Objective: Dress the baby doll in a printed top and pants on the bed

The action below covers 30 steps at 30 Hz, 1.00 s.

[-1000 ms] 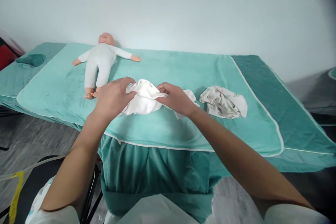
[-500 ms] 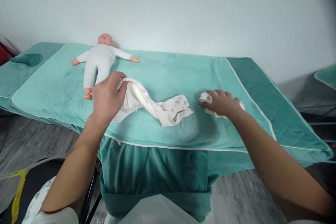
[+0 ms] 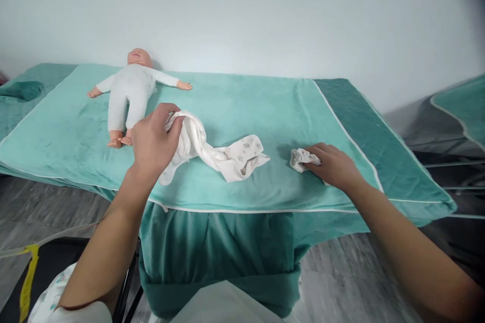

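My left hand point(image 3: 156, 139) pinches the upper edge of a white baby garment point(image 3: 215, 154), lifting that part off the sheet. The garment trails to the right in a twisted strip, and its printed end lies on the green cover point(image 3: 235, 98). Further right, my right hand point(image 3: 335, 165) is closed round a small crumpled white cloth point(image 3: 303, 159) with a dark print, low over the cover. Part of this cloth is hidden under the fingers. Just beyond my left hand, a baby doll point(image 3: 131, 88) in white lies on its back with arms spread.
The padded bed stands against a pale wall point(image 3: 242, 15), and its green drape point(image 3: 220, 257) hangs at the front. At the lower left is a black chair point(image 3: 56, 257) with a patterned white cloth point(image 3: 51, 295) and a yellow strap point(image 3: 28, 282). Another green-covered surface point(image 3: 462, 106) is at the right.
The view has turned slightly right. My right hand has gone from spread flat over the small cloth to gripping it bunched up. My left hand keeps its hold on the garment.
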### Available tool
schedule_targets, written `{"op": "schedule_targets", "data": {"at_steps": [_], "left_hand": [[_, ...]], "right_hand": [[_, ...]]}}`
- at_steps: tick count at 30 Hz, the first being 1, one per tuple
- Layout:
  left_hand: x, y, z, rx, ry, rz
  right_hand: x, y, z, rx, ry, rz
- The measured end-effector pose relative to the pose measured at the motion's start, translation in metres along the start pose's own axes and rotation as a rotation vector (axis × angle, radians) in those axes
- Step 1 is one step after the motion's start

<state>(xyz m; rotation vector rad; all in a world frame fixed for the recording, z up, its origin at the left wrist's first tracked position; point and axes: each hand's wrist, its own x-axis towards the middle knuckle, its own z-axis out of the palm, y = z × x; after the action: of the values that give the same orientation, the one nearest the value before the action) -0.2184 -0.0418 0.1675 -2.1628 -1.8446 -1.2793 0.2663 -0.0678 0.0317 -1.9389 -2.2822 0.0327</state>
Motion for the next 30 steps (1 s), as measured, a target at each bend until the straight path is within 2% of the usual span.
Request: {"op": "schedule_targets", "data": {"at_steps": [7, 9, 12, 14, 16, 19, 22, 24, 27, 30], "left_hand": [[-0.002, 0.003, 0.006, -0.015, 0.013, 0.000], [-0.002, 0.005, 0.007, -0.020, 0.014, 0.005], [0.000, 0.006, 0.006, -0.020, 0.014, 0.027], [0.001, 0.007, 0.005, -0.016, 0.022, 0.048], [0.004, 0.008, 0.004, -0.007, 0.042, 0.067], [0.008, 0.012, 0.003, 0.008, 0.063, 0.082], [0.009, 0.020, 0.001, 0.035, 0.062, 0.095], [0.008, 0.023, -0.005, 0.067, 0.054, 0.101], [0.005, 0.020, -0.018, 0.126, 0.020, 0.086], [0.002, 0.012, -0.032, 0.250, -0.044, 0.051]], "right_hand": [[-0.008, -0.011, 0.010, -0.065, 0.111, -0.053], [-0.006, -0.008, 0.012, -0.077, 0.086, -0.078], [0.005, -0.003, 0.007, -0.065, -0.026, -0.082], [0.015, -0.011, -0.003, -0.038, -0.052, -0.065], [0.025, -0.039, -0.016, 0.030, 0.008, -0.090], [0.039, -0.115, -0.037, 0.289, 0.116, -0.245], [0.053, -0.202, -0.050, 0.563, 0.057, -0.335], [0.063, -0.246, -0.054, 0.636, 0.058, -0.347], [0.079, -0.278, -0.054, 0.597, 0.031, -0.318], [0.094, -0.277, -0.055, 0.617, 0.109, -0.272]]}}
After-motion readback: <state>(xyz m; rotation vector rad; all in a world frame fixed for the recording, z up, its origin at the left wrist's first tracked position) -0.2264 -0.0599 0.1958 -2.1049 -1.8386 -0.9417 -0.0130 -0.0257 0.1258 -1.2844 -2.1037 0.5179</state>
